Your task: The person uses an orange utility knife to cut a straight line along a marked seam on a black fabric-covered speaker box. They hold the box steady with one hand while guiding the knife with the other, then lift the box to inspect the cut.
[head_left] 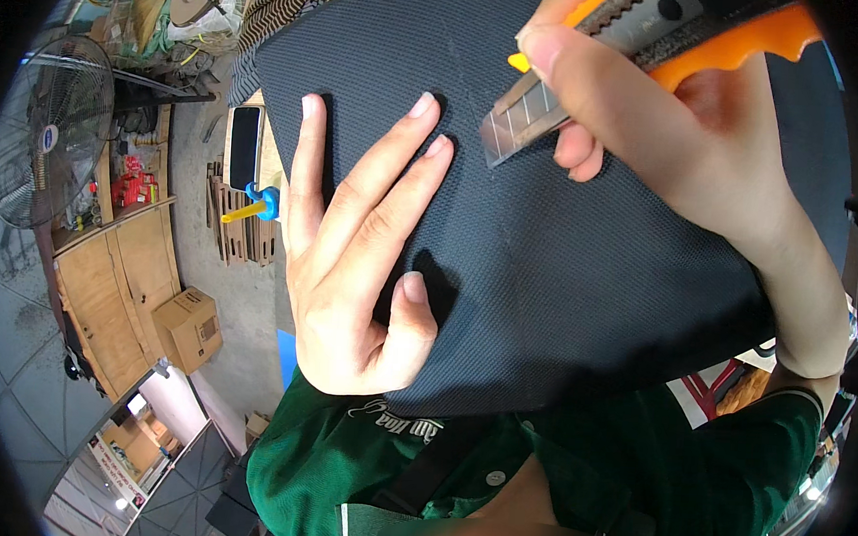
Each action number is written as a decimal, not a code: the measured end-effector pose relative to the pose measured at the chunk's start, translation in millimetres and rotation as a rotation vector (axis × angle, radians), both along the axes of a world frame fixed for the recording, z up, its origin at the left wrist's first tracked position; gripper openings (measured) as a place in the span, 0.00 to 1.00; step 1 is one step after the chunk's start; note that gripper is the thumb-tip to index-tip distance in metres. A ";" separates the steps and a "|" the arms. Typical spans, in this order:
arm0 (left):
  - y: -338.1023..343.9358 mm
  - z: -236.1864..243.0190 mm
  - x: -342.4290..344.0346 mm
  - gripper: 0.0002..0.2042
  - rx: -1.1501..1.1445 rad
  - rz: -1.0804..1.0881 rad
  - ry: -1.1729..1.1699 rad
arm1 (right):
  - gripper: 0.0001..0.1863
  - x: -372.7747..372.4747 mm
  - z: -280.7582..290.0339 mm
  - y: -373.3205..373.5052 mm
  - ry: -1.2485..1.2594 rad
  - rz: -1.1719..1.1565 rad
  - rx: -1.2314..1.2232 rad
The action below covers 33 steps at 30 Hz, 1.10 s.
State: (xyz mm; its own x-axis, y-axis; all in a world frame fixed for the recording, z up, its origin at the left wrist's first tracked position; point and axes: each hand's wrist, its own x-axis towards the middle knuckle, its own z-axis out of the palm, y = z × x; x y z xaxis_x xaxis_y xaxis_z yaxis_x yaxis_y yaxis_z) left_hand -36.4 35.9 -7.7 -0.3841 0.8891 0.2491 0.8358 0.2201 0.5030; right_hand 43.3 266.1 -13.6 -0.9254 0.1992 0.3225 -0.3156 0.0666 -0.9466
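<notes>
"Utility knife [645, 27]: seen where?"

"Was clamped in the right hand [664, 130], over the black textured sheet [545, 274], with blade [526, 118] out and pointed leftward."

"Touched the sheet at the tip?"

"Could not tell."

"And with the other hand?"

"Rested the left hand [362, 245] on the sheet, with fingers spread, near the blade."

"Left of that?"

"Saw a phone [246, 147] and a blue-and-yellow tool [266, 203]."

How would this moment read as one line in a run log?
left hand: fingers spread, on black textured sheet | right hand: gripping orange cutter | blade: extended, contact unclear
</notes>
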 end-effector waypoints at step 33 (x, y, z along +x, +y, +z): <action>-0.1 -0.9 1.1 0.32 -0.007 0.008 0.006 | 0.09 5.0 -0.5 0.0 0.009 -0.007 0.055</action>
State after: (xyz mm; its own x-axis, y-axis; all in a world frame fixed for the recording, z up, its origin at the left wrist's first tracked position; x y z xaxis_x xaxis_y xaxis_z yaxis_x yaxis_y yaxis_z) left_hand -35.3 35.8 -8.5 -0.3900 0.8875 0.2454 0.8367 0.2303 0.4969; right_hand 48.3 266.1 -14.1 -0.9211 0.1877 0.3411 -0.3229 0.1210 -0.9387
